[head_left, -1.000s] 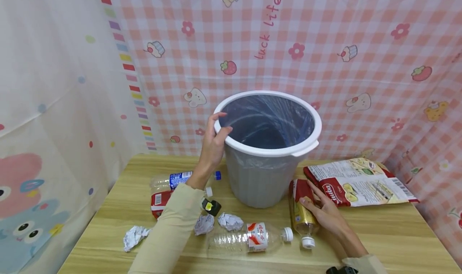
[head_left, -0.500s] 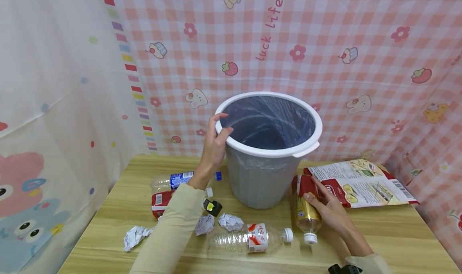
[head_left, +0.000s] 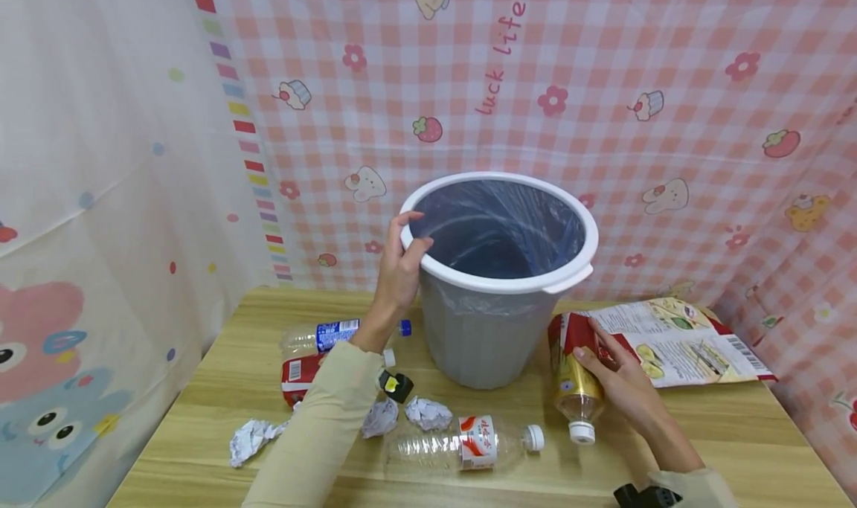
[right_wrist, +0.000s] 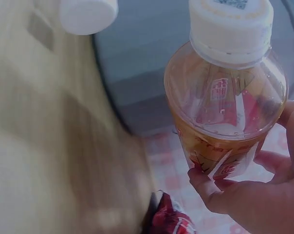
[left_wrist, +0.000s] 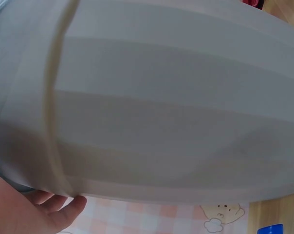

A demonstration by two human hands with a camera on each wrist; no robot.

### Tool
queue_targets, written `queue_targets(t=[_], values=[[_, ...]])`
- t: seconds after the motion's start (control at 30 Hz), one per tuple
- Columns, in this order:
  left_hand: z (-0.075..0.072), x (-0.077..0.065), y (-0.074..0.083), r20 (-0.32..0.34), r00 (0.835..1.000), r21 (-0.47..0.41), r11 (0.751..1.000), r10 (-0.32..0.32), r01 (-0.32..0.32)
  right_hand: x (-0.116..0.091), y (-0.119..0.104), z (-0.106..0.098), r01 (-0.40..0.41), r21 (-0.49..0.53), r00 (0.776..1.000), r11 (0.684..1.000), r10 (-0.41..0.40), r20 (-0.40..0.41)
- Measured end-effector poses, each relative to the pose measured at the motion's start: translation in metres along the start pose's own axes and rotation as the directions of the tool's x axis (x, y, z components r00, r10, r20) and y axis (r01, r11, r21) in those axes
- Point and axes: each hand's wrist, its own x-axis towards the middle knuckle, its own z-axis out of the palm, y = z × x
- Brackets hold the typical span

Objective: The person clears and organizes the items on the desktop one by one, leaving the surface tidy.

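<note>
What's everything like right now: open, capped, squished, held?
Trash bin: upright, open, lined, left hand gripping it.
Gold-labelled bottle: capped, right hand holding it.
White-and-orange-labelled bottle: capped, lying down.
Blue-labelled bottle: capped, lying down.
White paper wads: crumpled.
Red-and-white snack bag: lying flat.
Red packet: partly hidden, can't tell.

The left grip (head_left: 399,270) holds the gray bin (head_left: 485,337) by its white rim (head_left: 495,285); right of the bin, the right grip (head_left: 626,389) holds a red-and-gold bottle (head_left: 574,378).
</note>
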Motion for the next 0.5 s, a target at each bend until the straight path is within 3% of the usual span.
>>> queue_targets(t=[0.5], values=[[0.0, -0.001, 0.001, 0.007, 1.0, 0.018, 1.0, -0.009, 0.009, 0.0, -0.027, -0.02, -0.016, -0.063, 0.999, 0.998, 0.014, -0.034]])
